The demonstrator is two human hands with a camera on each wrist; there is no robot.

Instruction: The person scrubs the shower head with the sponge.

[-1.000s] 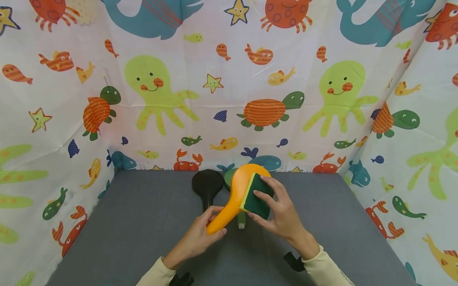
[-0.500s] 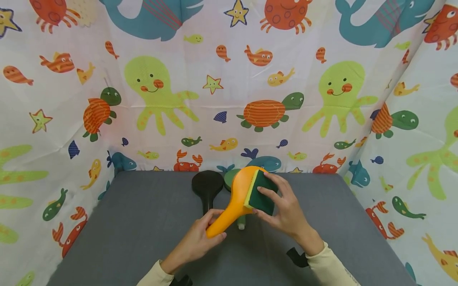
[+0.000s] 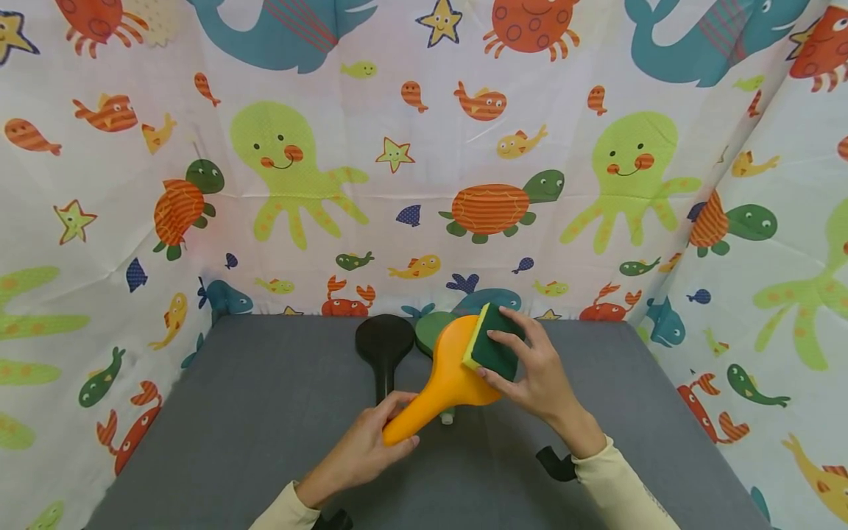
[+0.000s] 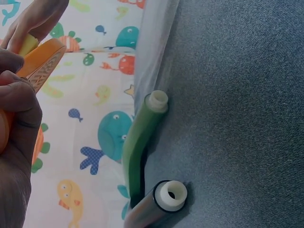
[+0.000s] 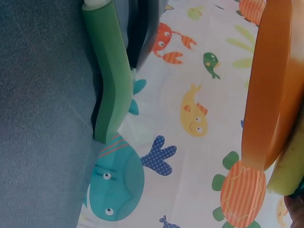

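My left hand [image 3: 369, 444] grips the handle of an orange shower head [image 3: 433, 386], held tilted above the table. Its nozzle face, with a mesh-like pattern, shows in the left wrist view and is turned away in the head view. With fingers and thumb, my right hand [image 3: 546, 383] holds a yellow sponge with a dark green scouring side [image 3: 500, 344]. The yellow side lies against the upper right of the orange head's back. Behind them, a green shower head [image 3: 430, 329] is partly covered by the orange one. A black shower head [image 3: 384, 340] lies to its left.
The grey tabletop [image 3: 265, 412] ends at a white curtain [image 3: 391, 213] printed with sea animals, which also closes both sides. In the left wrist view, the green handle [image 4: 137, 147] and a darker handle [image 4: 149, 209] end in white connectors.
The sponge and my right hand have slid to the right and slightly up across the orange head. The shower head has tipped a little lower to the right, uncovering more of the green one.
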